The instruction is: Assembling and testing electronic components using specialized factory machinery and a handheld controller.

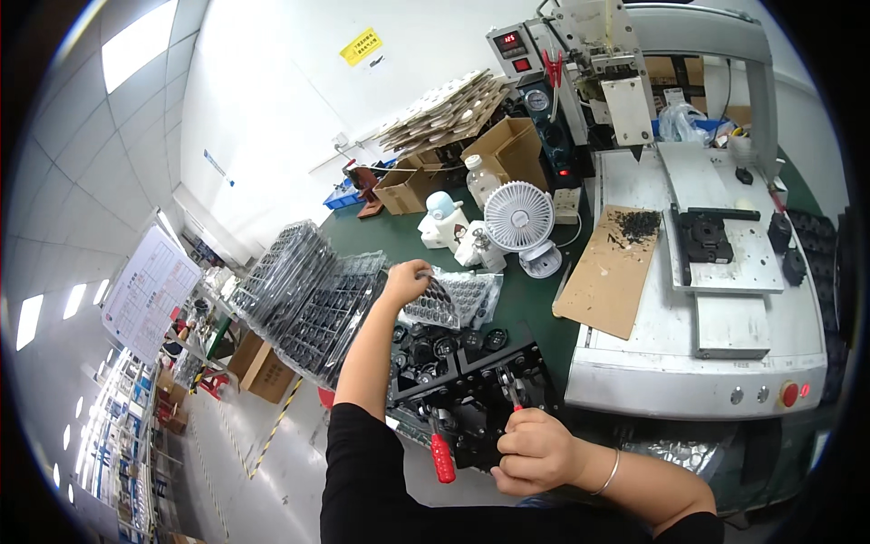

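My left hand is stretched forward with its fingers curled over the edge of a clear plastic blister tray, which tilts up beneath it. Close to my body, my right hand is closed round the red handle of a toggle clamp; most of that handle is hidden by the fingers. The clamp sits on a black fixture. A second toggle clamp with a red handle hangs down on the fixture's left side, untouched. Small round black parts lie in a heap just behind the fixture.
Stacked blister trays stand to the left. A white fan, a plastic bottle and cardboard boxes are farther back. On the right, a white bench machine carries a cardboard sheet with black scraps.
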Demonstrator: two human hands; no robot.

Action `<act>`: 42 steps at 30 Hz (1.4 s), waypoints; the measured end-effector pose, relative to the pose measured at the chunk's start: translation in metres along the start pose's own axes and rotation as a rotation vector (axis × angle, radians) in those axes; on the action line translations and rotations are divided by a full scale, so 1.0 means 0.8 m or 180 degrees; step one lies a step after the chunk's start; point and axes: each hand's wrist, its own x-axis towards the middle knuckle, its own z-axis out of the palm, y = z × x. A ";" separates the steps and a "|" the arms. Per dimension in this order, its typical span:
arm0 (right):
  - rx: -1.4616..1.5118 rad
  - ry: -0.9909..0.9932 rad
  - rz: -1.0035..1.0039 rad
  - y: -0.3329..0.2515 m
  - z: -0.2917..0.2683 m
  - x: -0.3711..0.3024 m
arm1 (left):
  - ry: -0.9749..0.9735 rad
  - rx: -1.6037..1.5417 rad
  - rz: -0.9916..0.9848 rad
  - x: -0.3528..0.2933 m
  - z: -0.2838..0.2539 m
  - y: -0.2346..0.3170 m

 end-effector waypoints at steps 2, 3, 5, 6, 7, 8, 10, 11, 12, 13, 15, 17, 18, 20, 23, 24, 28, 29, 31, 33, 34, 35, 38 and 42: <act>0.0001 -0.0048 -0.0058 0.000 0.001 0.001 | 0.0541 0.0381 0.0220 0.008 0.031 -0.001; 0.0007 -0.0076 -0.0078 0.001 0.002 0.001 | 0.1039 0.0774 0.0429 0.011 0.043 -0.003; -0.0020 -0.0129 -0.0056 0.007 -0.001 -0.003 | 0.0834 0.0507 0.0802 0.015 0.055 0.015; 0.0040 -0.0131 -0.0111 0.008 0.001 -0.004 | 0.0622 0.0293 0.1135 0.011 0.056 0.014; 0.0105 -0.0131 -0.0162 0.010 0.002 -0.003 | 0.0623 0.0288 0.1098 0.008 0.062 0.004; 0.0173 -0.0127 -0.0209 0.013 0.003 -0.002 | -0.0199 0.0276 0.1381 0.004 0.067 -0.004; 0.0320 -0.0037 -0.0284 0.019 0.004 0.005 | -0.1037 0.0238 0.1608 0.001 0.073 -0.019; 0.0399 0.0066 -0.0341 0.021 0.003 0.007 | -0.1333 0.0108 0.1552 0.001 0.073 -0.009; 0.0475 0.0172 -0.0395 0.024 0.003 0.008 | -0.1631 -0.0022 0.1495 0.002 0.072 0.001; 0.0494 0.0170 -0.0371 0.025 0.002 0.009 | -0.1912 -0.0142 0.1430 0.000 0.068 0.008; 0.0565 0.0185 -0.0419 0.028 0.003 0.009 | -0.1953 -0.0243 0.1322 0.000 0.063 0.005; 0.0602 0.0199 -0.0425 0.031 0.004 0.009 | -0.1992 -0.0408 0.1171 0.001 0.056 0.001; 0.0628 0.0199 -0.0416 0.032 0.004 0.008 | -0.2014 -0.0418 0.1166 0.003 0.053 0.002; 0.0668 0.0198 -0.0405 0.034 0.004 0.007 | -0.2182 -0.0642 0.1034 0.008 0.045 0.007; 0.0641 0.0219 -0.0394 0.032 0.005 0.006 | -0.2175 -0.0838 0.0951 0.013 0.049 -0.010; 0.0636 0.0228 -0.0400 0.030 0.005 0.006 | -0.2079 -0.0925 0.0931 0.014 0.053 -0.021; 0.0534 0.0267 -0.0382 0.031 0.003 0.004 | -0.0769 -0.0492 0.0006 0.032 0.026 0.010; 0.0536 0.0271 -0.0384 0.030 0.004 0.005 | -0.0341 -0.0106 0.0364 0.034 0.019 -0.001; 0.0521 0.0245 -0.0396 0.029 0.005 0.005 | 0.0080 0.0270 0.0729 0.040 0.008 -0.007; 0.0497 0.0234 -0.0395 0.028 0.004 0.000 | 0.0302 0.0340 0.0484 0.048 -0.002 0.001; 0.0457 0.0164 -0.0381 0.028 0.004 -0.005 | 0.0415 0.0380 0.0363 0.052 -0.006 0.003; 0.0416 0.0094 -0.0368 0.028 0.005 -0.010 | 0.0410 0.0380 0.0377 0.057 -0.007 0.003; 0.0359 0.0018 -0.0315 0.025 0.007 -0.012 | 0.0830 -0.0627 -0.0063 0.066 -0.004 -0.019; 0.0293 0.0018 -0.0242 0.025 0.009 -0.010 | 0.1791 -0.1050 -0.0168 0.069 -0.012 -0.031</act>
